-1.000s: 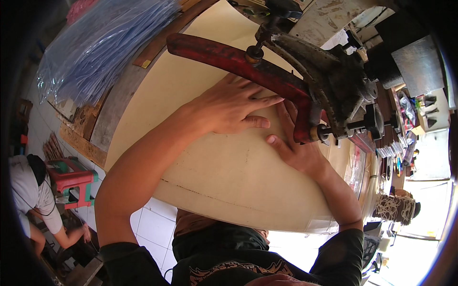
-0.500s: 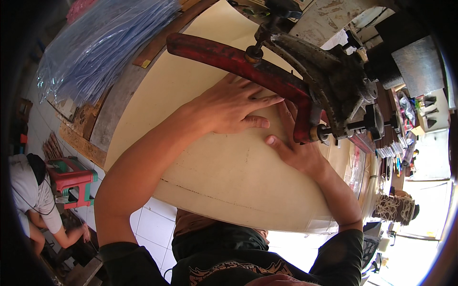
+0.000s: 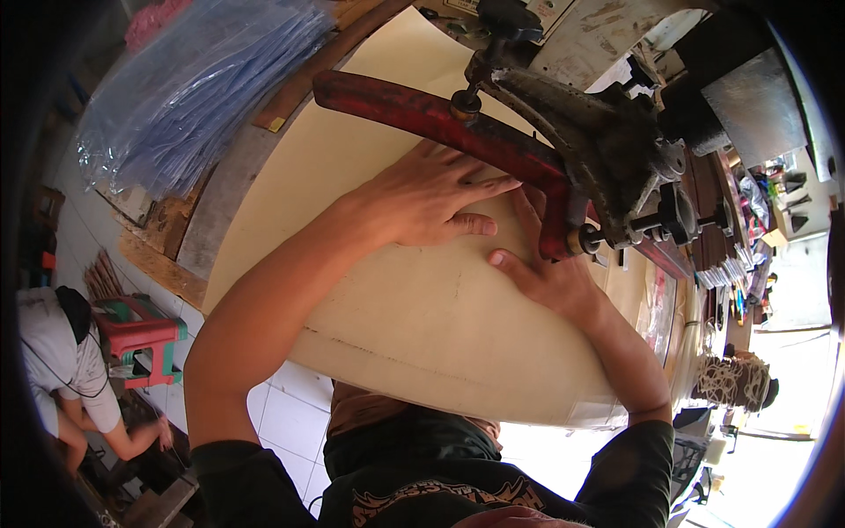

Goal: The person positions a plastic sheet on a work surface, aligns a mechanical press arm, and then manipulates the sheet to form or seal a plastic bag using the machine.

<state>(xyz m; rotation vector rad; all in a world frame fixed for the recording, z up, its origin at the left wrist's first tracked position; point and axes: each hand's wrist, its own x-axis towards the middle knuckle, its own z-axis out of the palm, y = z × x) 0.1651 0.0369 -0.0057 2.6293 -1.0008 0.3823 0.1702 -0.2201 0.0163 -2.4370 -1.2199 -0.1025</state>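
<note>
A large cream-coloured sheet (image 3: 414, 326) covers the work surface in front of me, with a faint dark line of marks across its near part. My left hand (image 3: 436, 194) lies flat on it, fingers stretched toward the red bar and partly hidden beneath it. Close by, my right hand (image 3: 550, 277) rests on the sheet with its thumb apart, its fingers reaching up behind the bar's bent end. The dark red metal bar (image 3: 440, 123) passes above the sheet and the fingertips. It joins a heavy, greasy metal machine head (image 3: 607, 132) with adjusting knobs.
Clear plastic sheets (image 3: 211, 88) are heaped at the far left. A person in a light shirt (image 3: 66, 361) bends down at the lower left, beside a red and green stool (image 3: 145, 339). Bundled cord (image 3: 735, 383) and stacked goods stand at the right.
The view has shifted slightly, so the surroundings sit a little differently in it. Both hands stay in place on the sheet, with no clear movement against it.
</note>
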